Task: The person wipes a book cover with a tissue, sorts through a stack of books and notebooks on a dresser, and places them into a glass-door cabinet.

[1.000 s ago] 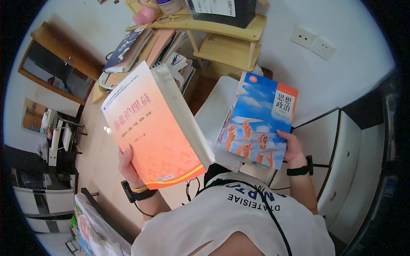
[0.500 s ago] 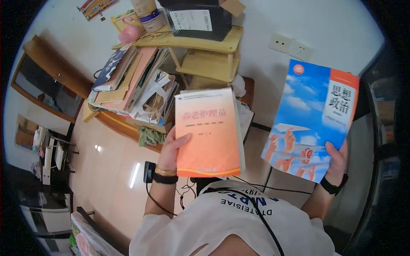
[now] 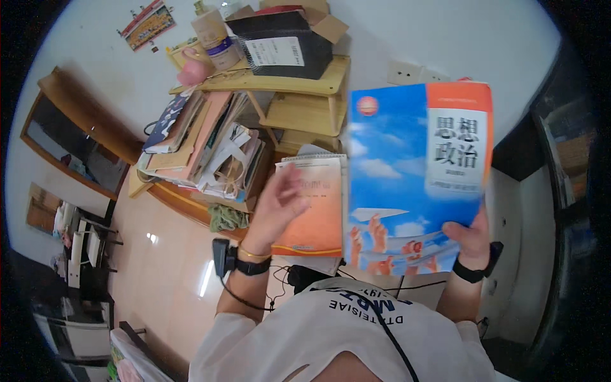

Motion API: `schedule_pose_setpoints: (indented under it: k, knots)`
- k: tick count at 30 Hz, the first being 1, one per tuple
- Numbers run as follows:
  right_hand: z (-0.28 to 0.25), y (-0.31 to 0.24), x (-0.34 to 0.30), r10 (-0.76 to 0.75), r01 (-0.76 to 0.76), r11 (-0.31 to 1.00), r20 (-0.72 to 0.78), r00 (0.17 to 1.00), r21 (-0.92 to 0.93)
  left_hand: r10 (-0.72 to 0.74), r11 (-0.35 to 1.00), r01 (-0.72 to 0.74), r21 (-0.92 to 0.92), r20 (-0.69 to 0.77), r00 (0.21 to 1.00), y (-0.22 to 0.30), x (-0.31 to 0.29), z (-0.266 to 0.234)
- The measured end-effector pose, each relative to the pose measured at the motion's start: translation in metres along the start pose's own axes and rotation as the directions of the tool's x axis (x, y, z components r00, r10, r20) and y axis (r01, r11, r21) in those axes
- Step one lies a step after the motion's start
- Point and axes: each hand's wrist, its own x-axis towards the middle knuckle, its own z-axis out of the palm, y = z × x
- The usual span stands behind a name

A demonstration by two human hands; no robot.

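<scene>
In my right hand [image 3: 470, 237] is a blue textbook [image 3: 391, 146] with an orange spine edge and a cover picture of hands, clouds and paper planes. The thumb presses on its lower right corner. My left hand [image 3: 280, 207] is open over the left side of an orange book [image 3: 318, 226], its fingers apart and slightly blurred. That orange book lies on top of a spiral-bound notebook [image 3: 344, 167], whose edge sticks out around it. The blue textbook stands just right of the orange book and hides what is behind it.
Left of the books, a pile of folders and papers [image 3: 203, 146] stands on a wooden desk. Behind it a small wooden shelf [image 3: 299, 114] carries a black box [image 3: 280, 48], a pump bottle [image 3: 216, 38] and a pink ornament. A green cloth [image 3: 228, 218] hangs at the desk edge.
My left hand has let go of the orange book, which now lies on the notebook. My right hand has brought the blue textbook leftward, close beside it. The view has shifted slightly.
</scene>
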Motion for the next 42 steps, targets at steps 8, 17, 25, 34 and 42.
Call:
schedule_pose_setpoints:
  k: [8,17,25,34,42]
  knots:
    - [0.093,0.035,0.039,0.0,0.015,0.997,0.186,0.983,-0.078,-0.133,0.776,0.066,-0.627,-0.06,0.989,0.025,0.002,-0.006]
    - [0.117,0.094,0.052,-0.026,0.04,0.995,0.156,0.987,-0.093,-0.004,0.893,-0.086,-0.442,-0.198,0.98,0.007,-0.034,-0.025]
    - [0.11,0.11,0.062,0.059,-0.045,0.996,0.202,0.978,-0.071,0.042,0.924,-0.099,-0.37,-0.159,0.986,-0.011,-0.014,-0.026]
    - [0.022,0.09,0.075,0.057,0.032,0.966,0.33,0.942,-0.256,-0.31,0.895,0.245,-0.372,-0.126,0.942,0.025,0.025,0.045]
    - [-0.078,0.049,-0.003,-0.109,0.067,0.985,-0.273,0.956,-0.158,-0.252,0.901,0.357,-0.247,0.374,0.893,0.073,0.109,0.192]
